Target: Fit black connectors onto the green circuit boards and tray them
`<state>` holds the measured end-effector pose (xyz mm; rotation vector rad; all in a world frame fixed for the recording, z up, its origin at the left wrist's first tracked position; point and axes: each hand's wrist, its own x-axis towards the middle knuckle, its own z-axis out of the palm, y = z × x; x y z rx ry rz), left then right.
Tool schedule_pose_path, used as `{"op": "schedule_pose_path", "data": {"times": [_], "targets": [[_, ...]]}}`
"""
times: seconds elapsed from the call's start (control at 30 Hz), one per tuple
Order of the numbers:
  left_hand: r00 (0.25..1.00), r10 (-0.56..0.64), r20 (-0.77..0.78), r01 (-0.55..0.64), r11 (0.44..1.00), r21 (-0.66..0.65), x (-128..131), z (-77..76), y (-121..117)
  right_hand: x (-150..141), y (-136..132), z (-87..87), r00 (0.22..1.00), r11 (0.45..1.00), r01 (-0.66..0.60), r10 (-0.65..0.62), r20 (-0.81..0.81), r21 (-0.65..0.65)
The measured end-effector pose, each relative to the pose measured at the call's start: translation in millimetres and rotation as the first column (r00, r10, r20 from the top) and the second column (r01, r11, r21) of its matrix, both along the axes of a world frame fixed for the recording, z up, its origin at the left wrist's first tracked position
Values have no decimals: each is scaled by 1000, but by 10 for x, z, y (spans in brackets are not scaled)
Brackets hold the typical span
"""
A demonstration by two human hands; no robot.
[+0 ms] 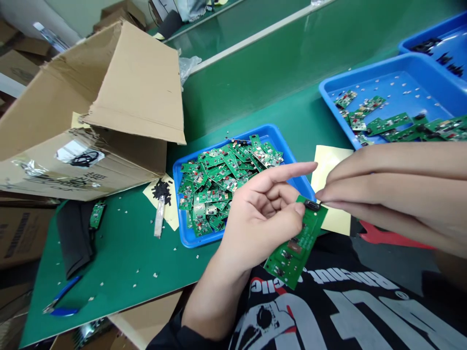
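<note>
My left hand grips a long green circuit board by its upper end, thumb on its face, index finger stretched out. My right hand reaches in from the right with fingertips pinched on a small black part at the board's top end. Just behind my hands a blue tray holds a heap of several green circuit boards. A yellow sheet lies under my right fingers.
A large open cardboard box lies on its side at the left. Blue trays with more boards sit at the right. A yellow sheet with black bits, a black pad with a board and blue-handled pliers lie on the green mat.
</note>
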<state>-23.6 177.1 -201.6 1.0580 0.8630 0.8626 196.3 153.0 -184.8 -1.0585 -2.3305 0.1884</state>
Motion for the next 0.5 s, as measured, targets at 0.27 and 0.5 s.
{"op": "schedule_pose_path", "data": {"times": [0.27,0.5], "targets": [[947,-313,67,319,943,-92,-87,16,215,-77,222,-28,964,976,-191,206,-167,102],[926,-297,233,354,898,-261,-71,-117,357,-62,282,-110,952,965,-262,262,-158,21]]}}
